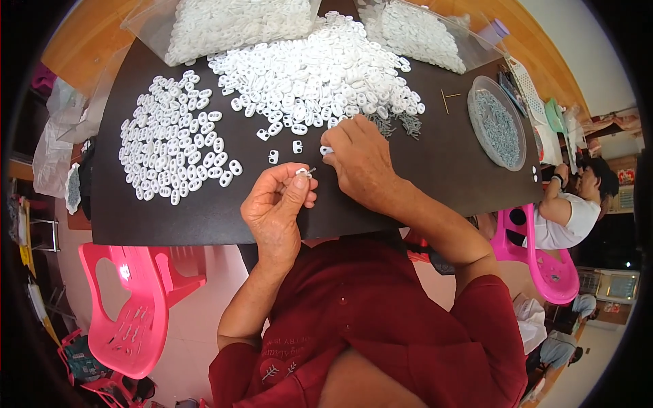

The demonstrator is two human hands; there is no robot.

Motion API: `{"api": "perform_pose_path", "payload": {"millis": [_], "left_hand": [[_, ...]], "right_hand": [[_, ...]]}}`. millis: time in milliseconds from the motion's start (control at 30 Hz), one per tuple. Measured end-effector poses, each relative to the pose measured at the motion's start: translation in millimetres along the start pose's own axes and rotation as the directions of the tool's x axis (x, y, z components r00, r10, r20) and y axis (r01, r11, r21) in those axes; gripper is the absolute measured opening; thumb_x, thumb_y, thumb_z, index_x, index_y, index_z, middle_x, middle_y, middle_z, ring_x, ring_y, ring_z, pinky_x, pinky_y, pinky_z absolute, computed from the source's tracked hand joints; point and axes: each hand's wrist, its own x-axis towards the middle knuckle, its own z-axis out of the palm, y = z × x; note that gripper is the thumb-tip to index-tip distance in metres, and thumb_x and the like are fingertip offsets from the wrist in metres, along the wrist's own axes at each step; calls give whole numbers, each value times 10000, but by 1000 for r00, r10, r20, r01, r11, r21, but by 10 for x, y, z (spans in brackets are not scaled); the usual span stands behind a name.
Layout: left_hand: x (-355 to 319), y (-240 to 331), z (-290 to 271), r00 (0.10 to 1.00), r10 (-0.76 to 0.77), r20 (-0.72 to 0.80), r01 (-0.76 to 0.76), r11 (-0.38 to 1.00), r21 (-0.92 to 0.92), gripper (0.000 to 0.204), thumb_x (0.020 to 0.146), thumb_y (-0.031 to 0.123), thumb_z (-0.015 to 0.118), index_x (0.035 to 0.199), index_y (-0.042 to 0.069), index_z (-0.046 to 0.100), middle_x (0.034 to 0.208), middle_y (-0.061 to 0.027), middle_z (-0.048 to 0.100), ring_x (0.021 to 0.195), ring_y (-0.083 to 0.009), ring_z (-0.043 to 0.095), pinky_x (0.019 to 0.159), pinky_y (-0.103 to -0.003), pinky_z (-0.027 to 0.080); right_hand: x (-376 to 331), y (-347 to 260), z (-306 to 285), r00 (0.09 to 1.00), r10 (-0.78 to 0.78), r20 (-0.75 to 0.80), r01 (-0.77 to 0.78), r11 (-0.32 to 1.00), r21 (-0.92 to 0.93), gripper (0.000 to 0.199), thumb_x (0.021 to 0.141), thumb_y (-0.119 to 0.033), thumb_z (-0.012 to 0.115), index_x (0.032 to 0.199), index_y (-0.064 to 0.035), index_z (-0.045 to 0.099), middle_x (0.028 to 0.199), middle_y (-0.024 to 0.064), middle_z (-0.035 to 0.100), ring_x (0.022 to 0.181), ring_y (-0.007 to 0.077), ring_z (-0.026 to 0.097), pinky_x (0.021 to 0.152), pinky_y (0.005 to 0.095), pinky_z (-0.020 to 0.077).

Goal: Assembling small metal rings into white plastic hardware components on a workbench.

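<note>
My left hand (280,204) pinches a small white plastic piece (303,173) between thumb and fingertips, and a thin grey pin sticks out at its side. Just to the right and slightly farther off, my right hand (360,160) is closed on another white plastic piece (326,150), which shows at the fingertips. Beyond my hands lies a large heap of white oval pieces (320,75) with two holes each. A few single white pieces (273,156) lie between the heap and my left hand. Small grey pins (410,125) are bunched beside the heap, partly behind my right hand.
A spread of white ovals (173,136) covers the dark table's left side. Two clear bins (153,30) of white pieces stand at the back. At right are a round tub (481,139) of grey pins and brass-coloured sticks (445,102). Another person (568,211) sits at far right.
</note>
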Motion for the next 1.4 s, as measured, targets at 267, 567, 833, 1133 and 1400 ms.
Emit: {"api": "perform_pose_path", "payload": {"millis": [267,567,833,1133,1400], "left_hand": [[10,31,35,1000,1,6,-2,1000,27,137,872,51,608,985,-26,614,766,-68,627,628,-73,555,577,-195,469],[2,85,96,1000,-13,7,13,998,59,149,866,29,603,1005,-25,609,753,-66,624,618,-70,554,565,-190,460],[-8,101,114,1000,-20,3,19,997,80,143,857,27,608,986,-36,605,738,-81,631,592,-84,560,530,-193,448],[-5,95,99,1000,-4,-21,7,989,150,145,847,44,626,966,-37,612,725,-85,633,576,-92,561,515,-197,445],[-3,80,80,999,-5,-33,11,984,175,136,850,45,622,958,-36,615,726,-81,633,579,-90,558,519,-195,443]], "right_hand": [[-93,17,-90,969,235,83,-244,828,506,184,732,-23,687,897,-24,608,814,32,582,723,150,561,668,269,449],[-41,-56,-262,827,375,419,-493,126,861,189,798,-48,650,984,-16,655,841,14,644,731,61,551,668,209,446],[-18,-92,-270,843,374,388,-471,162,867,170,817,-53,626,972,1,669,831,27,644,731,71,557,627,206,430],[-18,-101,-224,853,361,378,-468,206,859,163,815,-5,620,969,28,662,870,51,656,802,98,593,739,231,479],[10,-118,-247,855,363,369,-480,290,828,146,816,-8,623,950,21,672,855,42,659,798,82,585,729,225,477]]}}
